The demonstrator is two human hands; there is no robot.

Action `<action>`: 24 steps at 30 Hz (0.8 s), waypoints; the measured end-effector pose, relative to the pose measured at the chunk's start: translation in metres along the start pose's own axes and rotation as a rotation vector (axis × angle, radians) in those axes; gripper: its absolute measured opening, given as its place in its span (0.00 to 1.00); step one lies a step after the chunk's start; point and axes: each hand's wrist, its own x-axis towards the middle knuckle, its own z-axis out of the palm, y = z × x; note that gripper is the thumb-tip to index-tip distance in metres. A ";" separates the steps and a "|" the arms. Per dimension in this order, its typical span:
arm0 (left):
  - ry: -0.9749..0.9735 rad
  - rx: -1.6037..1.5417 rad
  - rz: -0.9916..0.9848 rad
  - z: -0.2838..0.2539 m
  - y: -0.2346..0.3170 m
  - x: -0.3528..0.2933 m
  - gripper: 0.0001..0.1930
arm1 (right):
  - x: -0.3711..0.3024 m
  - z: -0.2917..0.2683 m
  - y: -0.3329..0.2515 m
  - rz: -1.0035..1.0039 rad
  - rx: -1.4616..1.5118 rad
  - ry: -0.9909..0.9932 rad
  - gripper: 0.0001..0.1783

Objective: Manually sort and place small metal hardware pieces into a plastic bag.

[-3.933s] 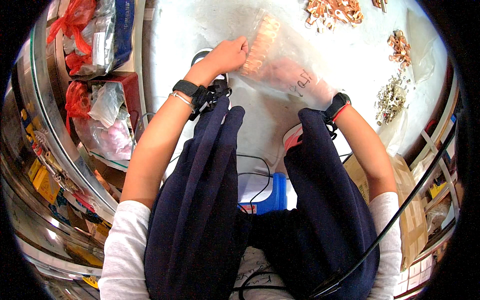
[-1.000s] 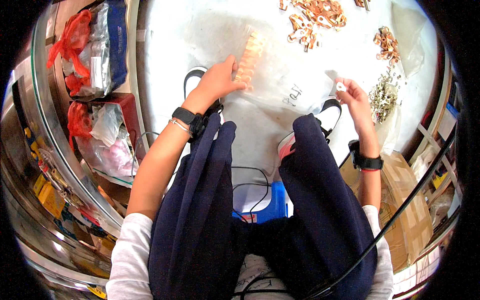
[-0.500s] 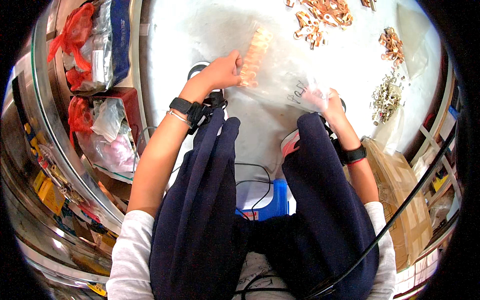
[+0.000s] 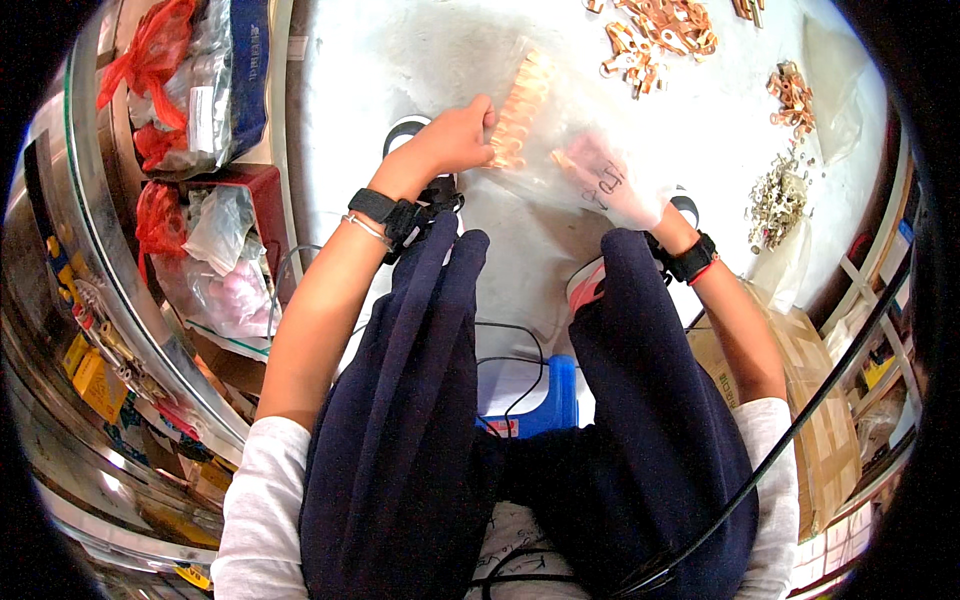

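Observation:
My left hand (image 4: 462, 135) is closed on the left edge of a clear plastic bag (image 4: 545, 105), its fingers curled against the plastic. Inside that edge, a row of copper cable lugs (image 4: 518, 115) stands stacked, just right of my left fingers. My right hand (image 4: 603, 172) shows hazily through the bag's lower right part, apparently inside it. Its fingers stretch left towards the lugs, their tips blurred by the plastic. Dark handwriting marks the bag over this hand.
Loose copper lugs (image 4: 665, 35) lie in a heap beyond the bag. At the right are a smaller copper pile (image 4: 792, 98) and a pile of small silvery parts (image 4: 776, 205). A cardboard box (image 4: 800, 370) stands by my right arm; bagged goods (image 4: 225, 250) fill the left side.
My right hand has moved left and farther in under the bag's plastic, its fingers now nearer the lugs. My left hand keeps its grip on the bag's edge.

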 end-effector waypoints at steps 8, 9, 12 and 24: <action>0.003 0.046 -0.002 0.001 0.002 0.000 0.18 | 0.010 0.009 0.014 -0.348 -0.191 0.056 0.23; 0.005 0.042 -0.001 0.001 0.002 0.000 0.18 | 0.009 0.012 0.018 -0.333 -0.262 0.004 0.24; 0.014 0.037 0.015 0.002 0.001 0.000 0.19 | 0.003 0.022 0.029 -0.299 -0.357 -0.082 0.27; 0.058 0.067 0.046 0.006 0.001 0.000 0.19 | 0.043 0.042 0.010 0.279 0.081 0.045 0.15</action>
